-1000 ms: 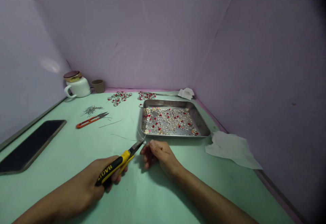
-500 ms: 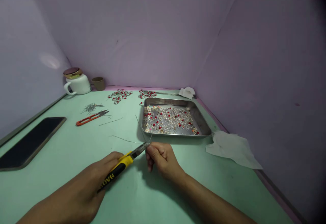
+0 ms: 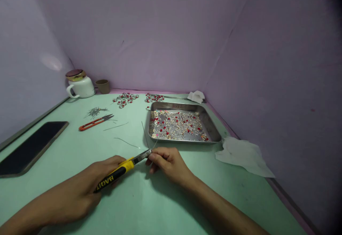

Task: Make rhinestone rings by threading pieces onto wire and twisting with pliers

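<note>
My left hand (image 3: pixel 104 176) is wrapped round yellow-and-black pliers (image 3: pixel 120 172), whose jaws point right and meet the fingertips of my other hand. Thumb and fingers of my right hand (image 3: pixel 167 163) are pinched together at the jaw tips. Thin wire (image 3: pixel 145 135) rises from this pinch point, with a short end leaning right. Whatever part of the wire lies between the fingers is hidden. Another thin wire (image 3: pixel 127 143) stretches left from near the jaws. Just beyond my hands stands a metal tray (image 3: pixel 184 142) of small pale and red beads (image 3: pixel 177 124).
Orange thread snips (image 3: pixel 93 123), a heap of wire pieces (image 3: pixel 96 112) and a dark phone (image 3: pixel 32 147) lie on the left. Beaded pieces (image 3: pixel 125 100) sit at the back, near a white lidded mug (image 3: pixel 82 87) and brown cup (image 3: pixel 103 86). White tissue (image 3: pixel 242 154) lies right.
Both hands have shifted slightly left together with the pliers, which now lie at a flatter angle. The jaws remain at the right fingertips.
</note>
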`<state>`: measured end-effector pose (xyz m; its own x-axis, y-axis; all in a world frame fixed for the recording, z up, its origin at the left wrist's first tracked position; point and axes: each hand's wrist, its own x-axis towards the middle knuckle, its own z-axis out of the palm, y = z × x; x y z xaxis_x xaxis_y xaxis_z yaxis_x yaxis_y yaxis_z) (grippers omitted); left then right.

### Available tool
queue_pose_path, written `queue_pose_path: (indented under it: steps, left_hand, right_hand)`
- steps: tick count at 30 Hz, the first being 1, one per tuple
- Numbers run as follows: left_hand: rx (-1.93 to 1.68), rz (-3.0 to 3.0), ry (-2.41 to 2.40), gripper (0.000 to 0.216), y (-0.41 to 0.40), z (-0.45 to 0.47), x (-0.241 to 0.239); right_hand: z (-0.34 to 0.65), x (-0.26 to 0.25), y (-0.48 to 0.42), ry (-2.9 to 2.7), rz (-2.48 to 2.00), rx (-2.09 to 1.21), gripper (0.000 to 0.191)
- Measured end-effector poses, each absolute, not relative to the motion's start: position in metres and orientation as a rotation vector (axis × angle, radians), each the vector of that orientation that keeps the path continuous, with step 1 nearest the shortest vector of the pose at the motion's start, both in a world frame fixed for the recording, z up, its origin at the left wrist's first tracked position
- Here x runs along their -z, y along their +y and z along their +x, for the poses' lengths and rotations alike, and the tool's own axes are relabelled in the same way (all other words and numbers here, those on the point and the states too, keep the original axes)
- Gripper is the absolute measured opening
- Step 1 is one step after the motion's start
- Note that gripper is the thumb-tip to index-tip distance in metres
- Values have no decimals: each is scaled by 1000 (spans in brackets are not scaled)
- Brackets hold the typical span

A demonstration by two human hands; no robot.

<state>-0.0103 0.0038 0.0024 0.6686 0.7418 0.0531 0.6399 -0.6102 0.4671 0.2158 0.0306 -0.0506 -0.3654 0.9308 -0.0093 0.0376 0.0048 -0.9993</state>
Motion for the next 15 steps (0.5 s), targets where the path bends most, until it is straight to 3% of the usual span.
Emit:
queue_pose_path:
  steps: [6, 15]
  left_hand:
    - [-285, 2423, 1015, 47, 9, -7, -10]
    - [-220, 2413, 1208, 64, 15, -42, 2]
  right_hand:
    - [216, 55, 29, -1578, -1021, -1470, 22]
    - [216, 51, 30, -1338, -1017, -1380, 23]
